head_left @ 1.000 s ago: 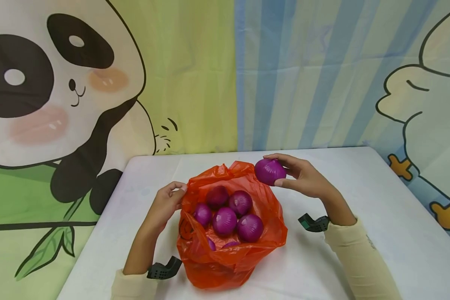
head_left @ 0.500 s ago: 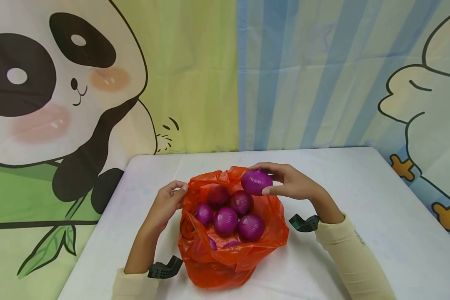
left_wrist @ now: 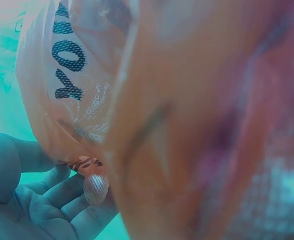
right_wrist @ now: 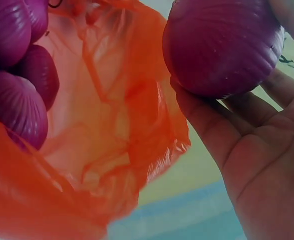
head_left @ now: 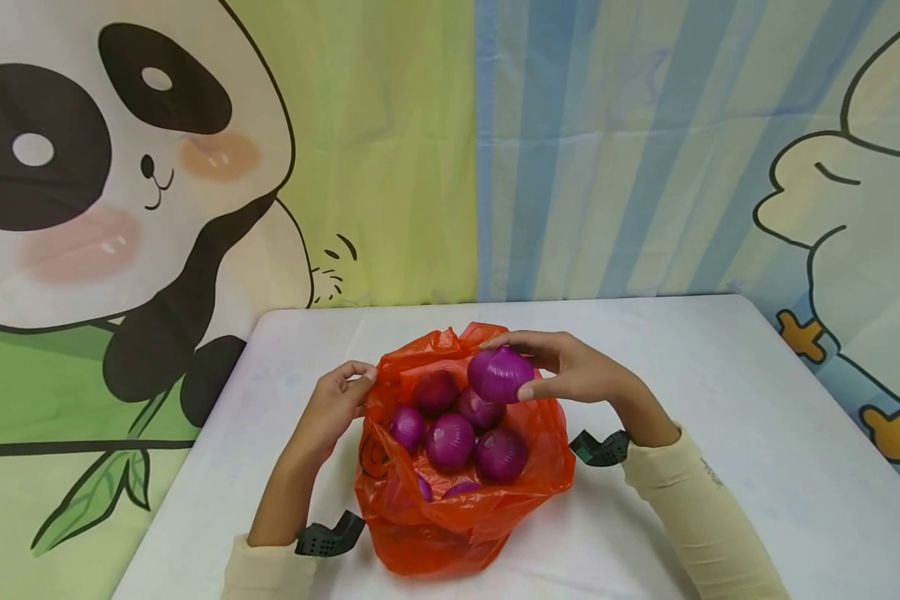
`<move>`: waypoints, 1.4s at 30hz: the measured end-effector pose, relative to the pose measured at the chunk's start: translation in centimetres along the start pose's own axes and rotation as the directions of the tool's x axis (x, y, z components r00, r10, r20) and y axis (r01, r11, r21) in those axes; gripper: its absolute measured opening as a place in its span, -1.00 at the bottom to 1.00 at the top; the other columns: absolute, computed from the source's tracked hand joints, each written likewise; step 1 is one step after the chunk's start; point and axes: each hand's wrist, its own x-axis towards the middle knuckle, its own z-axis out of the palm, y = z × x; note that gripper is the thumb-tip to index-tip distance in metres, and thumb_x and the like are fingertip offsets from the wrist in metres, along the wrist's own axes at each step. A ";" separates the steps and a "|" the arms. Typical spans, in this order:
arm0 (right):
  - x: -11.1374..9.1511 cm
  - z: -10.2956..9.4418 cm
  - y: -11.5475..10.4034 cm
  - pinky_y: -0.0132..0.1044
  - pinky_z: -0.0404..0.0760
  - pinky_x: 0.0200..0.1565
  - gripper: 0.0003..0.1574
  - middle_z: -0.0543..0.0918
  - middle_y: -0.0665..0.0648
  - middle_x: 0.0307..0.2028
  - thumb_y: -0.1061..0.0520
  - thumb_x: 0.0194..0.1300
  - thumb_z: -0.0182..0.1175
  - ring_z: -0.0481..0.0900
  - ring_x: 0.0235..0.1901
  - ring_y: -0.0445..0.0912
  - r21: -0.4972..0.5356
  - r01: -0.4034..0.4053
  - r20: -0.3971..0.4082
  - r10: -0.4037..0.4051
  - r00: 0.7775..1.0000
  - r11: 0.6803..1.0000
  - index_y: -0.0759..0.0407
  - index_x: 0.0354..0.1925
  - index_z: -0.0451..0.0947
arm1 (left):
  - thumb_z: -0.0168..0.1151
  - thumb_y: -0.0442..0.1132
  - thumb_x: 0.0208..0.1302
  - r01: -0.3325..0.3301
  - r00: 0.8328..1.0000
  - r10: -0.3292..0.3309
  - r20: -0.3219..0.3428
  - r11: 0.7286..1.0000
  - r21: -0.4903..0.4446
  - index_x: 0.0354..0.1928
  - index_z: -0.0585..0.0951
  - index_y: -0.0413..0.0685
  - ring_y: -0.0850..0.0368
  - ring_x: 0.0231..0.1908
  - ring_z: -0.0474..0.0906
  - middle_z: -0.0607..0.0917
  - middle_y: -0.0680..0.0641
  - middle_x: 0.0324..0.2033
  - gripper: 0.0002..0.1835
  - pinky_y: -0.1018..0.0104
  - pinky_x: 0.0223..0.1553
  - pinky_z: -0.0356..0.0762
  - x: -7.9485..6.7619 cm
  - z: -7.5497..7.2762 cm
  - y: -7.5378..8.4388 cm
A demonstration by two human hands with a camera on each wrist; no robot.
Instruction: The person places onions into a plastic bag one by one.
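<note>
A red plastic bag [head_left: 450, 533] stands with its mouth spread wide, and several purple onions [head_left: 450, 442] lie inside it. My left hand [head_left: 333, 408] pinches the bag's left rim between thumb and fingers; printed dark letters show on the plastic in the left wrist view. Over the far right part of the bag's mouth, my right hand [head_left: 581, 371] holds another purple onion [head_left: 499, 374] between thumb and fingers. That onion [right_wrist: 222, 47] fills the top of the right wrist view, apart from those in the bag. In the head view it partly covers one onion behind it.
The bag rests on a white table [head_left: 720, 375] with a curtain [head_left: 390, 167] printed with a panda behind it. Black wrist cameras [head_left: 600, 448] are strapped at both wrists, the right one close to the bag's right edge.
My right hand has moved left and slightly down with its onion, from beside the bag's far right rim to above the bag's mouth. The left hand stays at the rim.
</note>
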 end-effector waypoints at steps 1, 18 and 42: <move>0.2 0.1 0.0 -0.02 0.53 0.07 -0.30 0.48 0.16 0.21 0.22 0.26 0.31 0.51 0.13 0.08 0.004 -0.003 0.015 0.003 1.000 1.000 0.20 0.33 0.34 | 0.03 -0.16 0.48 0.001 1.000 -0.001 0.000 1.000 0.000 0.00 0.48 -0.33 0.03 -0.26 0.68 0.71 -0.19 -0.25 -0.68 0.26 -0.17 0.62 0.0 0.0 -0.1; 3.8 2.6 1.8 -0.09 0.49 0.13 -0.28 0.48 -0.03 0.21 0.08 0.25 0.35 0.53 0.10 -0.11 -0.066 -0.155 0.114 0.162 0.980 0.986 -0.03 0.34 0.36 | 0.03 -0.15 0.48 -0.003 1.000 0.003 -0.001 1.000 0.028 0.00 0.50 -0.29 0.03 -0.26 0.67 0.71 -0.18 -0.25 -0.69 0.21 -0.13 0.62 0.1 -0.1 0.1; 3.8 3.3 3.9 -0.03 0.41 0.19 -0.16 0.44 0.07 0.27 -0.02 0.24 0.34 0.41 0.21 -0.05 -0.208 -0.129 0.101 0.153 0.983 0.970 0.15 0.39 0.28 | 0.03 -0.13 0.49 0.007 1.000 -0.007 -0.001 0.999 0.039 0.00 0.51 -0.28 0.01 -0.24 0.67 0.72 -0.20 -0.22 -0.68 0.22 -0.15 0.62 0.4 -0.2 -0.2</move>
